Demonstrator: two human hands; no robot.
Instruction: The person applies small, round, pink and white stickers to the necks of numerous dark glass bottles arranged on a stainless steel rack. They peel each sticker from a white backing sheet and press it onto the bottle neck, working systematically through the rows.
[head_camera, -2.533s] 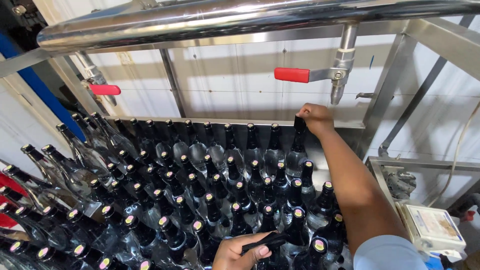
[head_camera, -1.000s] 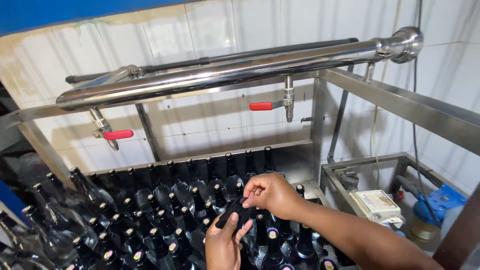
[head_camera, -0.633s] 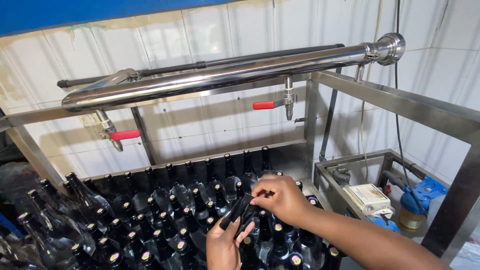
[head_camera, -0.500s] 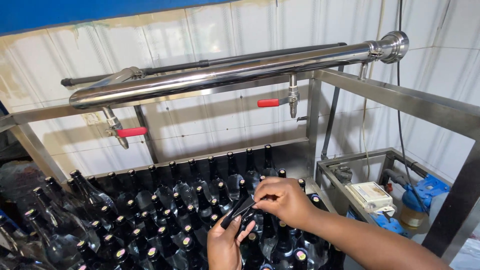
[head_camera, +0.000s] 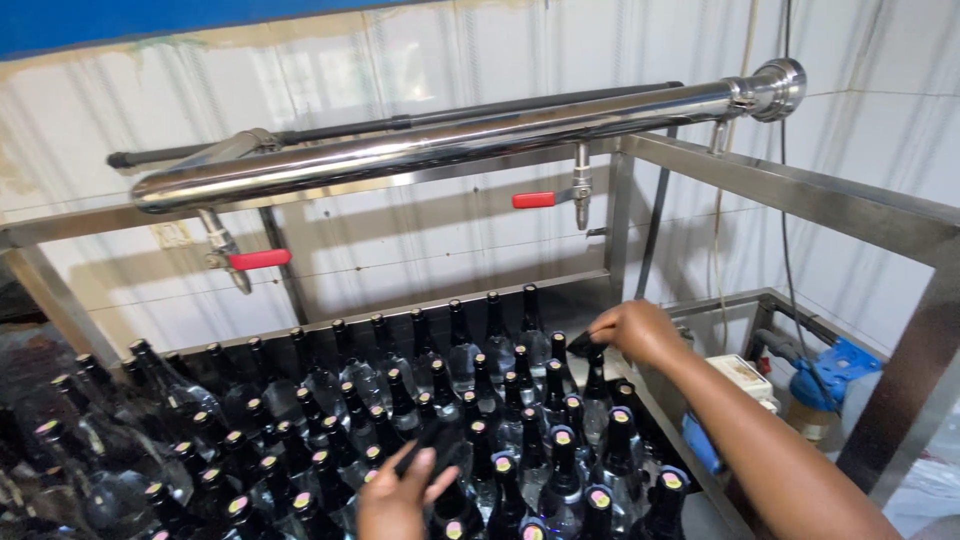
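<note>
Right hand (head_camera: 640, 335) pinches small dark cap (head_camera: 585, 347) over glass bottle (head_camera: 597, 385) neck; left hand (head_camera: 395, 500) cradles dark caps (head_camera: 435, 450). Caps light, stiff; bottles fragile, likely slippery; grip necks.

Bright, even daylight-type light, seemingly from above and front-left; white tiled wall (head_camera: 420, 230) reads slightly washed out w/ soft sheen on tiles. Strong glare streak runs along the long polished steel pipe (head_camera: 450, 150), esp. its upper side. Pipe and frame throw soft grey shadows down onto the wall behind. Small highlights glint on shoulders of the dark glass bottles (head_camera: 480, 420); gaps btw. them go near black, detail lost. Left edge bottles smeared and soft, some motion blur. Left hand (head_camera: 395, 500) at bottom edge is blurred, cut off by frame. Right hand (head_camera: 635, 332) fairly sharp. Straight bars bow a bit toward edges: wide-angle distortion.
</note>
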